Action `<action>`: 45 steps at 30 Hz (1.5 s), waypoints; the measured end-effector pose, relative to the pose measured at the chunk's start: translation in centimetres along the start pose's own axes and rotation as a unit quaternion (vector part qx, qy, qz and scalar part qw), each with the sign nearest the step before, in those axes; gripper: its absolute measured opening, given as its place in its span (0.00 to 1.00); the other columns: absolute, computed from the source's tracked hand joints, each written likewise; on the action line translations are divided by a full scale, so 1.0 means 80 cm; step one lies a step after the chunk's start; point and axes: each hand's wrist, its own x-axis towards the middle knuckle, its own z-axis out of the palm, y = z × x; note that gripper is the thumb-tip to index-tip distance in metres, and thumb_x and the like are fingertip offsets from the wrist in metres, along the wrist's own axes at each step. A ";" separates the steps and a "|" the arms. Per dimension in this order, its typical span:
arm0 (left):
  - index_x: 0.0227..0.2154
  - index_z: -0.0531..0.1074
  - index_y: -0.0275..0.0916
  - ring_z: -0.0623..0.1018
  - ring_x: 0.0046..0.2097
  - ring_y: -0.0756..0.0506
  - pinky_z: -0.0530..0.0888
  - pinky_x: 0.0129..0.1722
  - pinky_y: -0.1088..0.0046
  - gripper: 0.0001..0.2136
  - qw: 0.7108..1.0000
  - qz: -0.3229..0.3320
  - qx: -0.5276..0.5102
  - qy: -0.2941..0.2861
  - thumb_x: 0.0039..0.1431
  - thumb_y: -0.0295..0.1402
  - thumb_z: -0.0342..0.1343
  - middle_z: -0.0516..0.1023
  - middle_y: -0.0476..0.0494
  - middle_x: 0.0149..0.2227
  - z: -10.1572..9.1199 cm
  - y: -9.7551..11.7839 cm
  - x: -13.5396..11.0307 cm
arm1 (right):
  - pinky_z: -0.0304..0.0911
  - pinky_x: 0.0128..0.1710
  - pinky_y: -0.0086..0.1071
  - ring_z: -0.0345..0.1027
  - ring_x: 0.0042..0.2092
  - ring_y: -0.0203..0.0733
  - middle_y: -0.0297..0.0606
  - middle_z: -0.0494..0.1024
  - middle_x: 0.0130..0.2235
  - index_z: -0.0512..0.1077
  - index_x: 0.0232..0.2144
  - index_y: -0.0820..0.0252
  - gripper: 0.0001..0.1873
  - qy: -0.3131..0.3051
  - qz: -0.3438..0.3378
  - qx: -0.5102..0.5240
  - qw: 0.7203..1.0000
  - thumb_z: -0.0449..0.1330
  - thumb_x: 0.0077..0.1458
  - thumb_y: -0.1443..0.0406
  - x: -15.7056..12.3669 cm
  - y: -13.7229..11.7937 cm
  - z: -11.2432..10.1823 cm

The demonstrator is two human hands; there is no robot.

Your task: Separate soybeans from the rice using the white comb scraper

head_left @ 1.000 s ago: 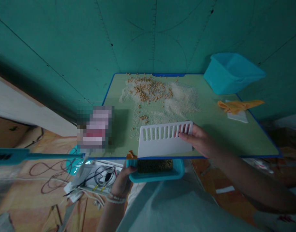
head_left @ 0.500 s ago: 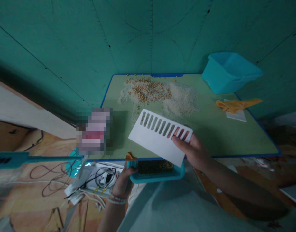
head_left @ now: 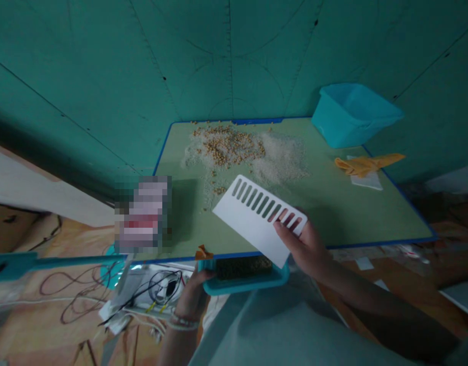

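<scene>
My right hand (head_left: 304, 244) is closed on the right end of a white plastic scraper (head_left: 249, 223) with a row of slots, tilted over the front of the table. Below the table's front edge, my left hand (head_left: 194, 292) grips the left end of a turquoise tray (head_left: 249, 288). Dark material with paler bits lies inside the tray, partly hidden by its wall and the scraper. Beyond the scraper, yellow beans (head_left: 222, 147) and pale rice-like grains (head_left: 282, 157) are spread on the table, and a few beans lie just left of the scraper's slotted corner.
The green table (head_left: 344, 213) has a blue edge and backs onto a green wall. A turquoise bin (head_left: 346, 122) stands at the back right, near an orange cloth (head_left: 366, 163) on a white sheet. A blurred-out object (head_left: 144, 213) sits at the left; cables (head_left: 161, 290) lie below.
The scraper has shifted slightly right and turned steeper, uncovering several beans on its left. The view has moved a little; both hands keep their grips.
</scene>
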 end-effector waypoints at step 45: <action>0.37 0.78 0.41 0.76 0.49 0.32 0.71 0.47 0.57 0.19 0.999 0.008 0.051 -0.010 0.36 0.26 0.61 0.84 0.44 0.39 0.002 -0.007 0.009 | 0.65 0.34 0.34 0.69 0.34 0.39 0.34 0.77 0.33 0.74 0.28 0.55 0.22 0.316 0.005 0.187 0.930 0.73 0.23 0.65 0.042 0.001 -0.142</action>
